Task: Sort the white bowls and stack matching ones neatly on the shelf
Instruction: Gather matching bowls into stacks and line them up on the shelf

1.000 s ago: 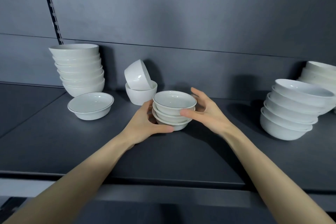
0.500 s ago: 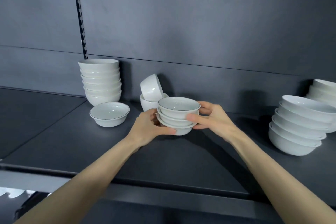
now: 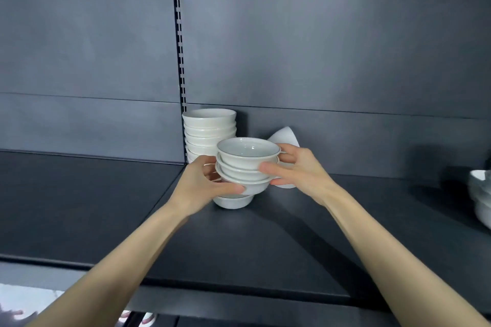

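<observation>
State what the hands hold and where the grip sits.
Both hold the small bowl stack: left hand on its left side, right hand on its right.

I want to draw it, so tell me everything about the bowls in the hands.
The stack of three small white glazed bowls has thin dark lines round the rims. They nest upright, slightly uneven, empty. The left hand and right hand grip its sides, holding it over a matching single white bowl on the dark shelf.

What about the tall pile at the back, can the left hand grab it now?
Probably not yet. The left hand is busy gripping the small stack, which is held right in front of the tall pile.
</observation>
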A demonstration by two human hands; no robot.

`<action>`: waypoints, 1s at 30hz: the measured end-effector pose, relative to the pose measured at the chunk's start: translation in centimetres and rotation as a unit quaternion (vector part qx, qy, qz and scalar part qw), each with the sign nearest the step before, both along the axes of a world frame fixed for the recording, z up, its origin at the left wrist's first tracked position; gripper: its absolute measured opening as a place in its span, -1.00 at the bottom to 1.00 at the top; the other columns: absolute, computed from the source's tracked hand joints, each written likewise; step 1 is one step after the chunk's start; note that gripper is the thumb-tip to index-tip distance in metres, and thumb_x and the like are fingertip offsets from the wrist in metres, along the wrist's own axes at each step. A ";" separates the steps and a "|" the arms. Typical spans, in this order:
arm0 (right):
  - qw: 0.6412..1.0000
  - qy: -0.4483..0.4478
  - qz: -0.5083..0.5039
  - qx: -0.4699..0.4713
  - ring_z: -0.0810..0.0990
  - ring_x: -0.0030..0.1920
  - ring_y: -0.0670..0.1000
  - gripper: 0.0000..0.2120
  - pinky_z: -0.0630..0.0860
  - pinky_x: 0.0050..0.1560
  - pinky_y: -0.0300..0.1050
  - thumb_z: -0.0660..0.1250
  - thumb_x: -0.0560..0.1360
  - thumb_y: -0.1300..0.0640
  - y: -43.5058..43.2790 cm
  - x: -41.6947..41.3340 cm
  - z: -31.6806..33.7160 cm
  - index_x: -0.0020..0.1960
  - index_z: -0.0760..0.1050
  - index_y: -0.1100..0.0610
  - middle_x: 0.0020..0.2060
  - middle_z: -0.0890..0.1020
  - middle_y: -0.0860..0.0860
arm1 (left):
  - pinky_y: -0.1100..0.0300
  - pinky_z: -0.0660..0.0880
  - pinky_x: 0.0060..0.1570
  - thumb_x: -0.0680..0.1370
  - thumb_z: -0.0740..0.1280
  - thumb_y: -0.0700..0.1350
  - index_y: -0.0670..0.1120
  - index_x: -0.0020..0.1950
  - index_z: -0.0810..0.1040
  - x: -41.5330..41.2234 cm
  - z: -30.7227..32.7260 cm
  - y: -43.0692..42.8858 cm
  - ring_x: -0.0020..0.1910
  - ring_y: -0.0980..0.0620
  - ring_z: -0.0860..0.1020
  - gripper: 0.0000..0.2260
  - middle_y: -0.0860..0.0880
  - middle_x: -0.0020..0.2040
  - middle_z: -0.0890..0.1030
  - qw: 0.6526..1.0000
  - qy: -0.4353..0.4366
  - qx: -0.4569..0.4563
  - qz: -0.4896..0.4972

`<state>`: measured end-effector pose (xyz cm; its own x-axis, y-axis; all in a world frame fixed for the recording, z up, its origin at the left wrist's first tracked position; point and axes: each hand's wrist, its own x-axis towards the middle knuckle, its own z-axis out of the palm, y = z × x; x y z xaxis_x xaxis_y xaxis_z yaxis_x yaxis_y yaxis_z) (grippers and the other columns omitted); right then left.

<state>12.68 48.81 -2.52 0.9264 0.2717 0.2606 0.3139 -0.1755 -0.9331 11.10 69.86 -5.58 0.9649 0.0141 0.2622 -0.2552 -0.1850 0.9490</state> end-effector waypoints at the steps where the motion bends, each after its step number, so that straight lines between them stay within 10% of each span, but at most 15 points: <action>1: 1.000 0.003 -0.002 0.001 0.66 -0.03 -0.10 -0.61 0.64 -0.10 -0.19 0.48 0.43 0.22 1.0 0.1 -0.2 0.24 0.52 0.13 0.04 0.68 0.03 | 0.40 0.55 -0.16 0.24 0.59 -0.35 -0.12 0.17 0.48 0.4 -0.1 0.9 0.00 0.08 0.64 -0.43 -0.02 0.01 0.67 1.000 0.001 0.005 -0.004; 6: 0.999 0.013 -0.032 0.007 0.66 0.05 0.01 -0.61 0.61 0.08 -0.02 0.49 0.42 0.23 3.6 0.9 -0.9 0.22 0.52 0.10 0.06 0.69 0.06 | 0.38 0.50 -0.16 0.23 0.61 -0.28 -0.12 0.17 0.48 2.4 -1.1 3.4 -0.10 0.14 0.60 -0.43 -0.02 0.04 0.66 0.999 0.007 0.036 -0.024; 19: 0.998 0.011 -0.063 -0.005 0.65 0.03 -0.17 -0.61 0.53 -0.06 -0.39 0.49 0.42 0.25 4.2 1.6 -2.5 0.20 0.53 0.05 0.05 0.69 -0.09 | 0.46 0.48 -0.16 0.23 0.63 -0.23 -0.04 0.20 0.48 4.2 -3.4 3.8 0.02 0.31 0.52 -0.39 0.16 0.05 0.58 0.998 0.025 -0.006 -0.054; 30: 0.998 0.008 -0.064 -0.016 0.64 0.06 -0.18 -0.69 0.56 0.06 -0.31 0.47 0.44 0.19 4.0 1.7 -3.1 0.16 0.55 0.02 0.06 0.69 -0.10 | 0.29 0.53 -0.03 0.23 0.62 -0.23 -0.01 0.22 0.47 4.2 -4.1 3.5 0.05 0.11 0.60 -0.38 0.08 0.08 0.61 0.996 0.042 -0.045 -0.071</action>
<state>14.38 52.79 -5.64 0.9581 0.1593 0.2380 0.2717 -0.2432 -0.9311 15.34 73.34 -9.66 0.9774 -0.1045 0.1838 -0.1912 -0.0653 0.9794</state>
